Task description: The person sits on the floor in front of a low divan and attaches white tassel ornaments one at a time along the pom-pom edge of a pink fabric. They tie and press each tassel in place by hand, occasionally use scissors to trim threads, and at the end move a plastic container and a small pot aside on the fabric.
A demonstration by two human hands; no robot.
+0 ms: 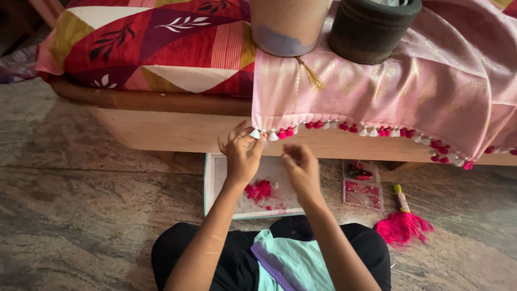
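A pink cloth (409,86) hangs over the edge of a wooden bed, its hem lined with small pink and white tassels (371,130). My left hand (242,153) is raised to the hem's left end, fingertips pinched on a white tassel (254,133) at the corner. My right hand (301,170) hovers just right of it, below the hem, fingers curled; whether it holds a thread or needle is too small to tell. Below both hands lies a shallow white tray (212,183) with a small heap of pink thread (259,189).
A dark round pot (371,29) and a pale pot (288,24) weigh the cloth down on the bed. A patterned red pillow (151,43) lies left. On the stone floor sit a clear bead box (362,186) and a pink thread bundle (401,226).
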